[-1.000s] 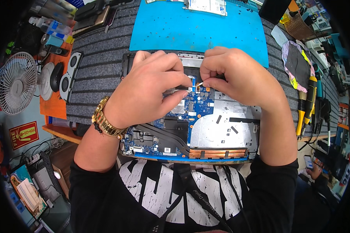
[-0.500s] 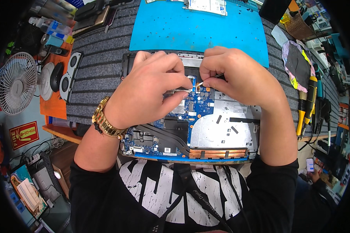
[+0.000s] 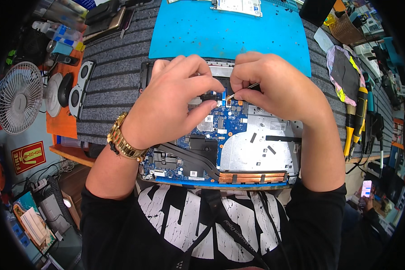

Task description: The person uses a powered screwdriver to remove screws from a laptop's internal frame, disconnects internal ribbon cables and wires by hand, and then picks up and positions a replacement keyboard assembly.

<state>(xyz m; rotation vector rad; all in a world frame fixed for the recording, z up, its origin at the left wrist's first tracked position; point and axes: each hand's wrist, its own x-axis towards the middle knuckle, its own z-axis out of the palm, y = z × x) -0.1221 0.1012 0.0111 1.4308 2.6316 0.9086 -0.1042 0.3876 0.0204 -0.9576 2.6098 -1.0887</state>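
An opened laptop base lies in front of me, with a blue circuit board (image 3: 233, 123), a silver metal plate (image 3: 256, 155) and a copper heatsink (image 3: 252, 177) on black heat pipes. My left hand (image 3: 177, 96) is over the board's upper left, its thumb and index finger apart and nothing visible between them. A small blue-and-white ribbon cable (image 3: 224, 95) is close to those fingertips. Pinched in my right hand (image 3: 267, 85) are slim tweezers (image 3: 231, 96), whose tip points at the cable's connector area. My left hand covers part of the board.
Beyond the laptop is a blue mat (image 3: 229, 38) with a silver drive (image 3: 240, 6) at its far edge. On the left are a speaker bar (image 3: 81, 87) and a white fan (image 3: 20, 96). A brush and screwdriver (image 3: 357, 117) lie right. Another person holds a phone (image 3: 366, 189) at lower right.
My left thumb and index finger have spread apart, showing more of the board between them. My right hand stays nearly still with the tweezers. The other person's phone has shifted slightly.
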